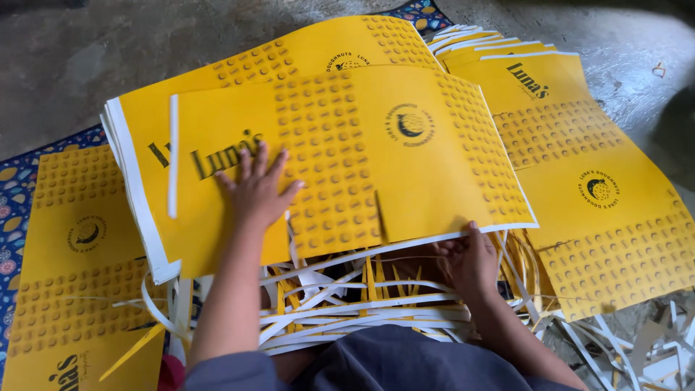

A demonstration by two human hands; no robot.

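Both hands on the top yellow sheet [405, 159]: left hand [257, 190] flat (fingers spread), right hand [469, 259] pinching its near edge.

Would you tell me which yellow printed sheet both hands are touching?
The top sheet of the middle stack: left hand flat on it, right hand gripping its near edge.

— Any room around the left hand's fingers [253, 170]?

— Little: yellow sheets [405, 181] lie beneath and beyond them, another stack [72, 275] just left.

— And by the right hand's fingers [452, 250]?

— Tangled paper strips [347, 304] crowd below; a further sheet pile [615, 217] blocks the right. Bare floor [72, 65] opens far beyond.
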